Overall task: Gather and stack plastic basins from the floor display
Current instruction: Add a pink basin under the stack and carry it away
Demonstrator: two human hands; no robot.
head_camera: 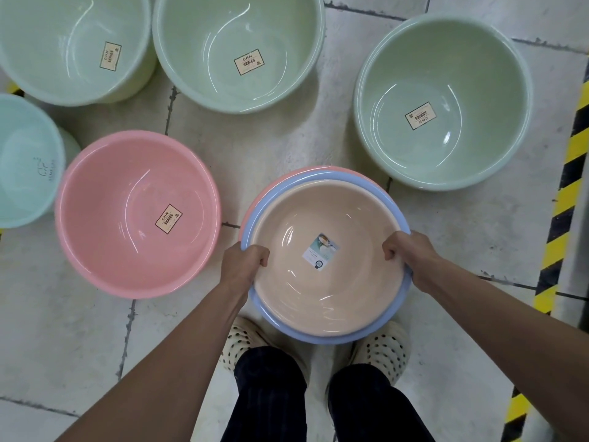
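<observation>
Gripping the stack (318, 338) by its rim with both hands: left hand (247, 263) is clamping the left edge and right hand (404, 250) the right edge, with fingers hooking inside the peach top basin (293, 288). The stack is sitting just ahead of the feet; I cannot tell whether it is lifted or grounded. A loose pink basin (111, 202) is lying just left of the stack, rims near, so the left hand is nearer. Being round, it is likely needing no turning. Green basins (443, 74) are waiting beyond the stack.
</observation>
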